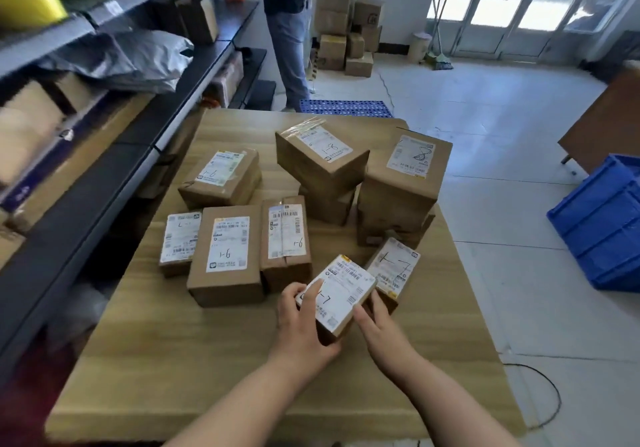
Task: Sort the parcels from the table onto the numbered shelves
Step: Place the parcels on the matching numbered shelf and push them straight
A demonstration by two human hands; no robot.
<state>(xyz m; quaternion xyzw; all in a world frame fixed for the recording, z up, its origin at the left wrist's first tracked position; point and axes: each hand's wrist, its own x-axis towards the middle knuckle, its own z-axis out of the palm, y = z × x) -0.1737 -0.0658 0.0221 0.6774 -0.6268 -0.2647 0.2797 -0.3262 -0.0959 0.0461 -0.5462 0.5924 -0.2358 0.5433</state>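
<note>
Left of the small parcel (341, 290), the shelves (86, 211) are running away from you, and that is where you are heading. Their number tags are too blurred to read, so you are going to need a closer look before placing anything.

Your left hand (301, 325) is gripping the small parcel's left edge, one finger lying across its label and covering part of the handwriting. What is showing looks like "1-7"; I'd be sliding that finger aside to confirm it.

The small parcel itself is sitting tilted between your hands, over the near part of the worktop (173, 360). Whether its underside is touching the worktop is hidden.

Your right hand (381, 332) is curling round its near right corner. Supporting it with both hands while lifting straight up is probably the safest way of clearing its neighbours.

Just right of the small parcel and behind it, a second parcel (393, 270) is showing a similar mark, probably also "1-7". Its lower end is hidden behind your right hand.
</note>
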